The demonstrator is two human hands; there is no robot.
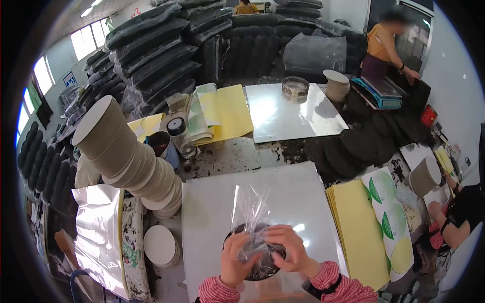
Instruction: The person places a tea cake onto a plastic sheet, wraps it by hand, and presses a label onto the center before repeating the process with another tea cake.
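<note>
A round black disc lies low in the middle on a shiny white board, loosely covered by clear plastic film that stands up in a crumpled peak. My left hand grips the film from the left side of the disc, its fingers curled inward. From the right, my right hand has bent fingers and thumb on the same gathered film. Both hands partly hide the disc, and its exact kind cannot be told.
Tall stacks of round cardboard discs lean at the left. Yellow sheets and green-and-white round labels lie at the right. Black discs are piled beyond. Co-workers stand at the back right and right edge.
</note>
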